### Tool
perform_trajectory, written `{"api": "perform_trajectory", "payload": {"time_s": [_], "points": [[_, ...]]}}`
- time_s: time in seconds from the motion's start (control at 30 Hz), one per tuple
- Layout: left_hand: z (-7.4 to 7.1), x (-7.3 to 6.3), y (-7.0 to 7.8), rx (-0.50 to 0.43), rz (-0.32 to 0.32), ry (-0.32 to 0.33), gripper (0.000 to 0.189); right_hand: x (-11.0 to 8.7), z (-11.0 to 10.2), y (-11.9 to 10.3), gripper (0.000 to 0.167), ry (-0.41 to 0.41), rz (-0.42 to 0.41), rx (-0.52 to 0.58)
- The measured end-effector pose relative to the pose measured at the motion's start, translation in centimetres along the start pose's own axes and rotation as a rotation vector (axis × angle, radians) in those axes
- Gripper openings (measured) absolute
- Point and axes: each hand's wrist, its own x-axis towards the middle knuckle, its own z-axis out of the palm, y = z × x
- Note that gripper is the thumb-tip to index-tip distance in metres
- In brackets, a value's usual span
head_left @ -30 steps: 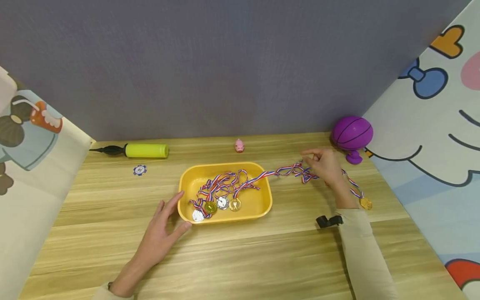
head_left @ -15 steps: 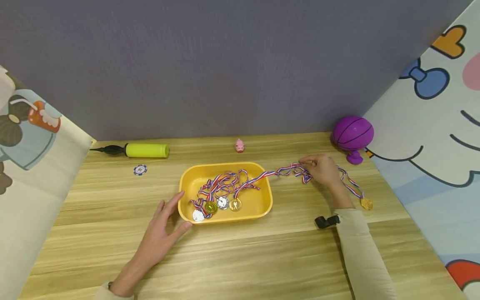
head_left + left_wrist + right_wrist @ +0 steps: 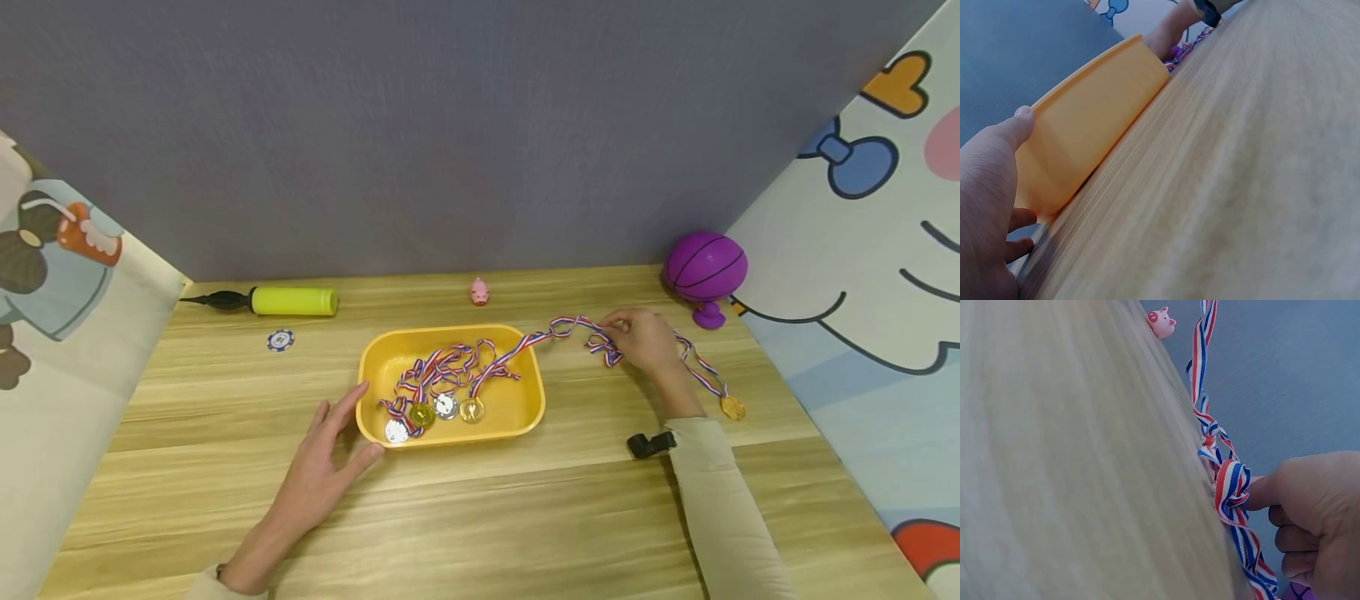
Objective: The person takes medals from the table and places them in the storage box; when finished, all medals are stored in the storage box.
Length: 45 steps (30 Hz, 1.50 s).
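Note:
A yellow tray holds several medals with striped red, white and blue ribbons. My left hand rests against its left end, fingers and thumb spread; in the left wrist view the thumb touches the rim. My right hand pinches a striped medal ribbon right of the tray, at a tangled part. From there the ribbon runs left over the tray's rim to a gold medal inside. Another stretch of ribbon passes behind the right hand to a gold medal on the table. The right fingertips are partly hidden by ribbon.
A small pink pig stands behind the tray. At the back left lie a yellow-green hand pump and a poker chip. A purple ball and a small purple figure sit at the back right. A grey wall rises behind.
My right hand has come down onto the ribbon and pinched it. The ribbon between it and the tray has shifted upward in the head view. The left hand has stayed at the tray.

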Motion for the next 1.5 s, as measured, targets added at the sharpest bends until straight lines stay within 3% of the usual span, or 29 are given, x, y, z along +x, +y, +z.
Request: {"api": "perform_trajectory", "payload": {"time_s": [0.2,0.47,0.87,1.2,1.5], "points": [[0.0,-0.1,0.1,-0.007,-0.019,-0.009,0.085,0.0,-0.5,-0.8,0.012,0.077,-0.037,0.038],[-0.1,0.0,0.2,-0.009,-0.015,-0.011,0.085,-0.1,-2.0,-3.5,0.013,0.142,-0.037,0.145],[-0.1,0.0,0.0,-0.007,-0.010,-0.007,0.085,-1.2,-4.0,-8.9,0.006,0.312,-0.228,0.282],[0.0,0.1,0.0,-0.016,-0.007,-0.010,0.085,-3.0,-5.3,-12.9,0.009,0.331,-0.332,0.430],[0.0,0.1,-0.2,-0.012,0.003,-0.002,0.086,-4.3,-4.9,-15.7,0.015,0.330,-0.461,0.492]]}}
